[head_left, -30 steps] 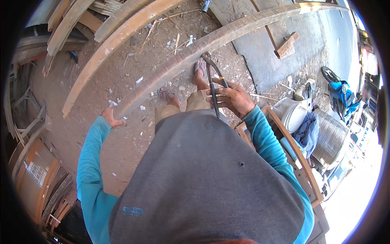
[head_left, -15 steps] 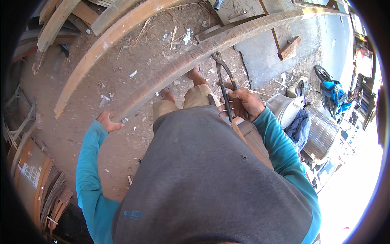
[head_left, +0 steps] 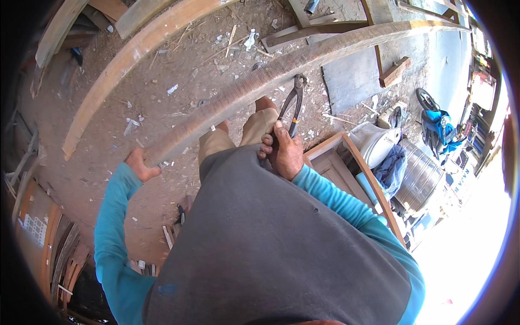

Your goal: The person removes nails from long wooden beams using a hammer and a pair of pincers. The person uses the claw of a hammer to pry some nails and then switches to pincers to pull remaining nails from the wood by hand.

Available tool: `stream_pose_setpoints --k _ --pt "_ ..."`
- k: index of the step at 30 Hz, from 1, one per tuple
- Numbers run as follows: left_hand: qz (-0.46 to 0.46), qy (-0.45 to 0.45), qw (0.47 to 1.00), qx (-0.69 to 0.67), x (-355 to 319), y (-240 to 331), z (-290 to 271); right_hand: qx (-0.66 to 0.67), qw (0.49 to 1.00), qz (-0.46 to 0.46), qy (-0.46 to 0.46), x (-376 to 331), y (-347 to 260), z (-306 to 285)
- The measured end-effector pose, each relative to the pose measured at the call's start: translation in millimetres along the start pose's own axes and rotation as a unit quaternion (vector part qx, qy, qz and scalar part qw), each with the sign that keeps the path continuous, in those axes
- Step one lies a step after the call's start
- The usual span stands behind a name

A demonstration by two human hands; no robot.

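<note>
1. Drawn leftward since the earlier frame, the right hand (head_left: 287, 149) now lies at the hem of the grey shirt (head_left: 281, 238), its loose spread replaced by a closed hold on the pincers (head_left: 299, 88). The left hand (head_left: 142, 165) remains at the near left end of the curved beam (head_left: 265, 76).

2. Right fingers: curled shut around the lower handles, the thumb laid along them toward the head. The handles stand apart in a narrow V. Held low like this, the tool probably gains leverage and leaves its head free.

3. Pincer head: directed far, just beside the near edge of the beam. Contact between the two cannot be told.

4. Left fingers: largely hidden behind the beam's end, with the thumb spread away to the right. How tightly they close cannot be told; the placement suggests steadying.

5. Beam: arching from the left hand to the far right, across the scene in front of the person; its support is not clear.

6. Surroundings: a second curved timber (head_left: 135, 53) lies far left; a wooden block (head_left: 395, 72) far right; a wooden frame (head_left: 374, 184) and metal drum (head_left: 422, 176) nearer on the right.
</note>
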State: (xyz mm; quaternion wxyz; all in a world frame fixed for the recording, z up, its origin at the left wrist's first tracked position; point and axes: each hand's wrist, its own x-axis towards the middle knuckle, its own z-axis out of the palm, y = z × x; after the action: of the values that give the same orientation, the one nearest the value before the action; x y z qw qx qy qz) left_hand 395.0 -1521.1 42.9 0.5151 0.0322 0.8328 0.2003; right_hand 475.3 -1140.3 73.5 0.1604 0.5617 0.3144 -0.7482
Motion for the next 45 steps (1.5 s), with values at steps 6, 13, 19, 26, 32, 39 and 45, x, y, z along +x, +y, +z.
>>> stream_pose_setpoints --k 6,13,19,26,32,39,45 --pt "-0.004 -0.025 0.999 -0.043 -2 11 -3 -0.024 0.996 -0.078 -0.033 25 23 -4" --pt "-0.030 -0.047 0.998 -0.033 -1 19 -15 0.045 0.990 -0.129 -0.016 31 39 20" --pt "-0.027 -0.019 0.999 -0.018 -2 11 -3 -0.087 0.991 -0.072 -0.076 4 6 -3" --pt "0.045 -0.024 0.998 -0.034 5 -15 12 -0.240 0.957 0.010 -0.162 -35 -100 -58" --pt "0.065 -0.028 0.997 -0.033 9 -26 12 -0.376 0.917 -0.016 -0.133 -31 -113 -100" --pt "0.050 -0.048 0.996 -0.048 7 -10 1 -0.694 0.671 -0.260 -0.039 -2 -112 -116" --pt "0.010 -0.069 0.997 -0.019 15 -25 5 -0.704 0.649 -0.287 -0.025 -24 -88 -111"
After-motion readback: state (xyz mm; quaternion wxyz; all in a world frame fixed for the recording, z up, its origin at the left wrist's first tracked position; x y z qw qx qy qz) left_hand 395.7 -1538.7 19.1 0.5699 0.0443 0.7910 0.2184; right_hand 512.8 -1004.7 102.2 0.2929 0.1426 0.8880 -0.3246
